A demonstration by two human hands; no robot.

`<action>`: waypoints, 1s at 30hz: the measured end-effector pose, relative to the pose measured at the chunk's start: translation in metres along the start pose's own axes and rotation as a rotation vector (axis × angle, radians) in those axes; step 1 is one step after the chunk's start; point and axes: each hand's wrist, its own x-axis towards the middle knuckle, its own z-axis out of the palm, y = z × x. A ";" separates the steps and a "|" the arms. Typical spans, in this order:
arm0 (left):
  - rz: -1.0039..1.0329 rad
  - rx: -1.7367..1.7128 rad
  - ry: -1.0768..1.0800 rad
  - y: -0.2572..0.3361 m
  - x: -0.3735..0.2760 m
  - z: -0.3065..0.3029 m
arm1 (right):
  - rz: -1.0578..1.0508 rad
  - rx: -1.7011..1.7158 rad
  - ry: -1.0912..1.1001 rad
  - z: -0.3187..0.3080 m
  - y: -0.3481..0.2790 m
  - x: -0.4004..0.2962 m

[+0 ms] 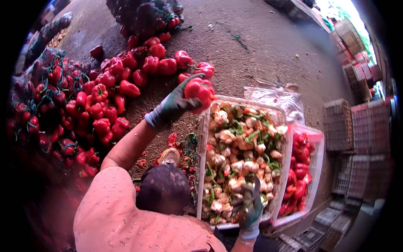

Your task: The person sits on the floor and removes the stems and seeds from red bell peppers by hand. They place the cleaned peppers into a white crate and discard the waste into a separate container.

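My left hand, in a dark green work glove with a pale cuff, grips a red bell pepper beside the far left corner of a white plastic crate. Cut pepper cores, with pale seeds and green stems, fill this crate. Above its near right part hovers my right hand, gloved the same way, fingers partly curled. A thin dark shape rises by those fingers; whether it is a fingertip or a tool, I cannot tell. Cored-looking red peppers lie in a second crate to the right.
Loose red bell peppers spread in a large heap on the left, among green mesh sacks. Another filled mesh sack stands at the far side. Stacked crates line the right. Plastic sheeting lies behind the crates on wet ground.
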 end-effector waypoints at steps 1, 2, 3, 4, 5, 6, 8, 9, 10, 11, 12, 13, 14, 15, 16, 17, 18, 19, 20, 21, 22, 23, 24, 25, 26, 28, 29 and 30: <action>0.006 0.065 -0.024 0.020 -0.010 0.021 | -0.096 -0.056 -0.020 0.006 -0.007 -0.003; -0.035 0.116 -0.057 0.038 -0.019 0.041 | -0.098 -0.074 -0.078 0.012 -0.025 -0.010; -0.076 0.062 -0.113 0.052 -0.027 0.059 | -0.097 -0.095 -0.130 0.018 -0.045 -0.019; -0.065 0.098 -0.185 0.075 -0.037 0.079 | -0.168 -0.047 -0.123 0.023 -0.058 -0.027; -0.052 0.123 -0.263 0.090 -0.043 0.096 | -0.240 -0.007 -0.105 0.028 -0.068 -0.034; -0.077 0.022 -0.320 0.096 -0.049 0.107 | -0.230 0.123 -0.050 0.035 -0.085 -0.045; -0.090 -0.009 -0.437 0.116 -0.056 0.142 | -0.216 0.285 -0.045 0.022 -0.095 -0.051; -0.103 -0.026 -0.492 0.121 -0.060 0.157 | -0.219 0.304 -0.044 0.013 -0.094 -0.051; -0.128 -0.010 -0.473 0.121 -0.064 0.168 | -0.264 0.274 -0.039 0.005 -0.093 -0.058; -0.126 -0.061 -0.507 0.118 -0.066 0.182 | -0.308 0.242 -0.035 -0.003 -0.092 -0.065; -0.130 -0.126 -0.514 0.116 -0.073 0.194 | -0.334 0.232 -0.067 -0.012 -0.082 -0.072; -0.135 -0.193 -0.520 0.114 -0.079 0.206 | -0.339 0.241 -0.105 -0.018 -0.079 -0.082; -0.158 -0.247 -0.549 0.110 -0.080 0.218 | -0.344 0.199 -0.098 -0.024 -0.076 -0.091; -0.184 -0.320 -0.510 0.099 -0.086 0.225 | -0.345 0.168 -0.104 -0.028 -0.072 -0.100; -0.181 -0.331 -0.467 0.090 -0.091 0.229 | -0.324 0.142 -0.094 -0.028 -0.070 -0.107; -0.177 -0.341 -0.425 0.081 -0.096 0.231 | -0.306 0.156 -0.082 -0.026 -0.068 -0.111; -0.130 -0.187 -0.416 0.070 -0.093 0.234 | -0.315 0.148 -0.038 -0.025 -0.068 -0.115; 0.011 0.089 -0.316 0.062 -0.099 0.236 | -0.324 0.140 0.005 -0.024 -0.069 -0.118; 0.008 0.109 -0.331 0.054 -0.099 0.238 | -0.323 0.136 0.024 -0.024 -0.067 -0.117; 0.000 0.115 -0.354 0.043 -0.099 0.242 | -0.384 0.065 0.065 -0.025 -0.060 -0.112; 0.024 0.191 -0.332 0.041 -0.102 0.246 | -0.500 -0.016 0.086 -0.026 -0.047 -0.102; 0.060 0.159 -0.303 0.037 -0.108 0.255 | -0.608 -0.226 0.094 -0.030 -0.042 -0.098; 0.068 0.106 -0.292 0.033 -0.110 0.260 | -0.724 -0.430 0.122 -0.033 -0.041 -0.096; 0.076 0.053 -0.281 0.030 -0.112 0.263 | -0.765 -0.286 0.176 -0.030 -0.036 -0.091; 0.054 -0.019 -0.271 0.030 -0.115 0.266 | -0.672 -0.252 0.186 -0.028 -0.028 -0.085; 0.008 -0.052 -0.245 0.024 -0.110 0.265 | -0.603 -0.259 0.213 -0.027 -0.019 -0.075; -0.015 -0.068 -0.233 0.022 -0.108 0.264 | -0.629 -0.300 0.231 -0.027 -0.017 -0.072; 0.037 -0.018 -0.211 0.021 -0.106 0.266 | -0.654 -0.339 0.249 -0.026 -0.015 -0.068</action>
